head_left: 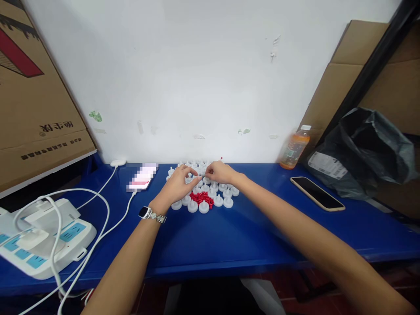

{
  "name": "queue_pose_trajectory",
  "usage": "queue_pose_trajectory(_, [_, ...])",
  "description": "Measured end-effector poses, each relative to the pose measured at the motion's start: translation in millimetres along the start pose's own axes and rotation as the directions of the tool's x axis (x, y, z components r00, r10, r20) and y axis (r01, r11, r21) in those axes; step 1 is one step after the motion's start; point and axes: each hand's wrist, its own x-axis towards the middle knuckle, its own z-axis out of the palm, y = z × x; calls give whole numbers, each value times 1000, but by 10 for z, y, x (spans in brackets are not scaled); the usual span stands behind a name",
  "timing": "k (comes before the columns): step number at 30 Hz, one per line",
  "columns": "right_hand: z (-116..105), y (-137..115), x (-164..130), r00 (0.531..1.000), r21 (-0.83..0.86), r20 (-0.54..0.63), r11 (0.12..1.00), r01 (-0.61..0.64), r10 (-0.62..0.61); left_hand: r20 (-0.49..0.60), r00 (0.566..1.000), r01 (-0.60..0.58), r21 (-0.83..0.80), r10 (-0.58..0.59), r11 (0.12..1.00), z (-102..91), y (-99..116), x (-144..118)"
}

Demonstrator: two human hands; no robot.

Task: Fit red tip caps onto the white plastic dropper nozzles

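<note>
Many white round plastic caps, each with a thin upright spout, stand in a cluster on the blue table; one cap (204,207) is at the front edge of the group. A heap of small red pieces (201,200) lies among the front caps, too small to name exactly. My left hand (180,186), with a watch (144,213) on its wrist, is over the cluster's left side, thumb and forefinger nearly together. My right hand (220,173) reaches in from the right, its fingers pinched just beside the left fingertips. Whatever sits between the fingers is too small to make out.
A phone with a lit screen (141,177) lies left on a cable, near a white power strip (83,236) with looping cords. To the right are a dark-screened phone (316,194), an orange drink bottle (295,146) and a grey plastic bag (364,148). A white wall (203,87) rises behind.
</note>
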Motion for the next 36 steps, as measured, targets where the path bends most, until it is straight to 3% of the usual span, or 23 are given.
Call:
queue_pose_trajectory(4, [-3, -14, -42, 995, -40, -99, 999, -23, 19, 4, 1000, -3, 4, 3, 1000, -16, 14, -1])
queue_pose_trajectory(10, [10, -69, -67, 999, -67, -38, 998, 5, -7, 8, 1000, -15, -11, 15, 1000, 15, -31, 20])
queue_pose_trajectory(14, [69, -62, -44, 997, -94, -73, 995, -10, 4, 22, 1000, -16, -11, 16, 1000, 36, -47, 25])
queue_pose_trajectory(17, [70, -58, -76, 997, -47, -73, 999, -9, 5, 19, 999, -29, -6, 29, 1000, 30, -43, 18])
queue_pose_trajectory(20, [24, -14, -119, 997, 117, -78, 993, 22, -13, -7, 999, -45, 2, 45, 999, 18, -43, 43])
queue_pose_trajectory(22, [-13, 93, -100, 991, 266, -132, 963, 40, -4, -3, 998, -55, 35, 55, 998, 22, -35, 107])
queue_pose_trajectory(24, [-32, 285, -19, 967, 373, -239, 928, 4, 92, 23, 997, -81, 106, 79, 991, 43, 0, 221])
queue_pose_trajectory(26, [-14, 530, 112, 893, 421, -353, 900, -115, 279, 54, 991, -128, 175, 121, 976, 85, 71, 375])
queue_pose_trajectory(27, [11, 653, 186, 856, 421, -370, 887, -191, 360, 53, 989, -144, 179, 137, 973, 115, 117, 457])
queue_pose_trajectory(29, [81, 860, 324, 831, 363, -341, 877, -316, 441, 47, 988, -152, 169, 146, 974, 194, 216, 610])
queue_pose_trajectory(32, [182, 1013, 475, 834, 246, -280, 876, -416, 475, 53, 989, -147, 161, 140, 976, 330, 324, 750])
queue_pose_trajectory(36, [196, 1008, 544, 855, 231, -266, 891, -391, 445, 33, 990, -139, 122, 136, 983, 447, 322, 745])
